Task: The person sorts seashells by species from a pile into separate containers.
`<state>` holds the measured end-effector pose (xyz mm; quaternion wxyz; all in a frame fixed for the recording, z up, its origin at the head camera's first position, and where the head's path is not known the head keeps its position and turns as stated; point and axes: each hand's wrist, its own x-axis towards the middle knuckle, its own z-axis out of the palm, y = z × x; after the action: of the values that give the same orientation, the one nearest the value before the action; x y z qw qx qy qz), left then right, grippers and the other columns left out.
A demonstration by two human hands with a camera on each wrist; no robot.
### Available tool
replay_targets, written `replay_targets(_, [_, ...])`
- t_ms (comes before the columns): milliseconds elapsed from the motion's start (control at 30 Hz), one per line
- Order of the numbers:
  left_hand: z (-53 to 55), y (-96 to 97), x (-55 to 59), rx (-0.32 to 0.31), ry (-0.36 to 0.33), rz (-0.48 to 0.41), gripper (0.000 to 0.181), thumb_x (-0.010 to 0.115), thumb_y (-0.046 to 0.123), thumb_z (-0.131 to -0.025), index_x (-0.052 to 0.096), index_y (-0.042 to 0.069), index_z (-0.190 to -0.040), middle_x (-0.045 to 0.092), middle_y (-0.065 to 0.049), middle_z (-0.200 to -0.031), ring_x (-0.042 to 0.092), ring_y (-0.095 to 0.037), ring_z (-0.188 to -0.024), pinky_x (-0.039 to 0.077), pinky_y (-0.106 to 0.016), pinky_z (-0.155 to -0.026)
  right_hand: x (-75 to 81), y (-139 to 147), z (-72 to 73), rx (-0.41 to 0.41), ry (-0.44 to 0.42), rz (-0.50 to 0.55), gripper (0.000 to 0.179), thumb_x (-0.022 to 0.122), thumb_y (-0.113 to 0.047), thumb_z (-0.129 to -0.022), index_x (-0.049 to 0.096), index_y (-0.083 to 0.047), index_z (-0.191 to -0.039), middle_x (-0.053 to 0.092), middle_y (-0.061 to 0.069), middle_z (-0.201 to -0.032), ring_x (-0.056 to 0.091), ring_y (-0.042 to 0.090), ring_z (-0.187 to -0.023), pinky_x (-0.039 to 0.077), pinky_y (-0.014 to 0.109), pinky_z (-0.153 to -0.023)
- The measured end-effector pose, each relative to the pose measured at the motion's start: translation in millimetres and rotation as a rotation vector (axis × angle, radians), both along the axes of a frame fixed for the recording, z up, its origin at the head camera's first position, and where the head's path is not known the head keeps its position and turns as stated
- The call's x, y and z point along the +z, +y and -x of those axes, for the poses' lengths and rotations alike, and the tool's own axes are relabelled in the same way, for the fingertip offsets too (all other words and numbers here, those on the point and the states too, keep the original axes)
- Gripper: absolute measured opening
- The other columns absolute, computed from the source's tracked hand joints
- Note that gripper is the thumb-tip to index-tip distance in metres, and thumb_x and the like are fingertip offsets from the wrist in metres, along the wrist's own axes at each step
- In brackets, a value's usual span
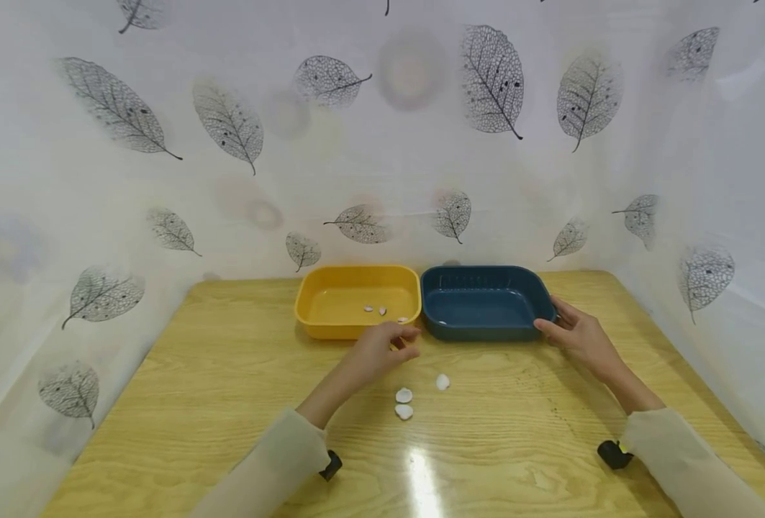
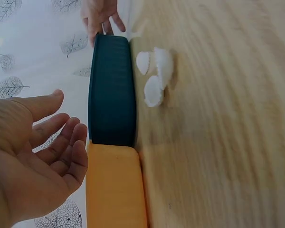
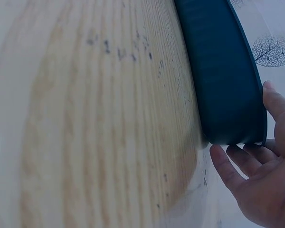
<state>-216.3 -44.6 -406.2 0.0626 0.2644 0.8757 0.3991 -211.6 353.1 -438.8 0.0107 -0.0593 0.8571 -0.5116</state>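
My left hand (image 1: 380, 351) hovers at the front edge of a yellow tray (image 1: 330, 332), its fingers loosely bent. Nothing shows between those fingers in the left wrist view, where the palm (image 2: 33, 175) faces the camera. Inside the yellow tray lie small pale shells (image 1: 382, 311). My right hand (image 1: 583, 342) holds the right end of a dark blue tray (image 1: 479, 333), thumb on its rim and fingers against the outer wall, as the right wrist view also shows. Three white shells (image 1: 404, 396) lie on the table in front of the trays.
The two trays stand side by side at the back of the wooden table (image 1: 227, 396). Behind them hangs a pale leaf-patterned curtain (image 1: 382, 144), which also runs along both sides. Small dark marks (image 3: 118, 52) speckle the wood near the blue tray.
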Motion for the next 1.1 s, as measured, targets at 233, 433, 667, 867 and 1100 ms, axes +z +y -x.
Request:
replay_targets(233, [-14.6,-13.0,-10.6,-0.052,-0.009,0.047,0.036,0.075,0.014,-0.097,0.071,0.003,-0.131,0.072,-0.01,-0.116,0.066,-0.017,-0.091,0.055,-0.026,-0.075,-3.0,0.7,-0.6,-0.003,0.001,-0.002,0.081,0.063,-0.026,-0.106,0.012,-0.003,-0.165,0.015,0.029,-0.166,0.036,0.049,-0.143,0.059,0.023,-0.087])
replay_targets(433, [-24.7,-24.7,-19.4,-0.085,-0.059,0.042,0.034,0.074,0.011,-0.097,0.071,0.002,-0.13,0.073,-0.01,-0.118,0.066,-0.016,-0.091,0.056,-0.026,-0.076,-3.5,1.4,0.0,-0.003,0.002,-0.005,0.082,0.063,-0.027,-0.106,0.012,-0.002,-0.165,0.014,0.029,-0.167,0.035,0.05,-0.143,0.058,0.021,-0.086])
replay_targets(667, [-31.2,-35.2,-29.9,-0.099,-0.065,0.023,0.029,0.073,0.008,-0.097,0.072,0.0,-0.126,0.072,-0.012,-0.118,0.068,-0.019,-0.095,0.058,-0.028,-0.081,-1.9,0.7,-1.0,-0.012,0.012,-0.04,0.081,0.063,-0.028,-0.106,0.013,-0.003,-0.165,0.016,0.029,-0.166,0.038,0.049,-0.142,0.057,0.018,-0.085])
replay_targets(867, [-33.0,-36.6,-35.6,-0.094,-0.123,0.036,0.029,0.073,0.005,-0.096,0.073,0.001,-0.125,0.071,-0.008,-0.114,0.066,-0.019,-0.098,0.057,-0.031,-0.084,-2.2,1.0,-0.4,-0.017,0.009,-0.048,0.081,0.063,-0.029,-0.105,0.013,-0.004,-0.165,0.016,0.029,-0.166,0.037,0.049,-0.142,0.056,0.017,-0.085])
replay_targets(1100, [-34.4,-34.3,-37.9,-0.076,-0.163,0.068,0.028,0.073,0.005,-0.096,0.073,0.002,-0.124,0.066,0.0,-0.1,0.057,-0.014,-0.09,0.052,-0.028,-0.078,-3.0,1.1,0.9,-0.015,0.015,-0.05,0.081,0.063,-0.029,-0.105,0.014,-0.005,-0.165,0.018,0.028,-0.166,0.047,0.035,-0.14,0.058,0.021,-0.085])
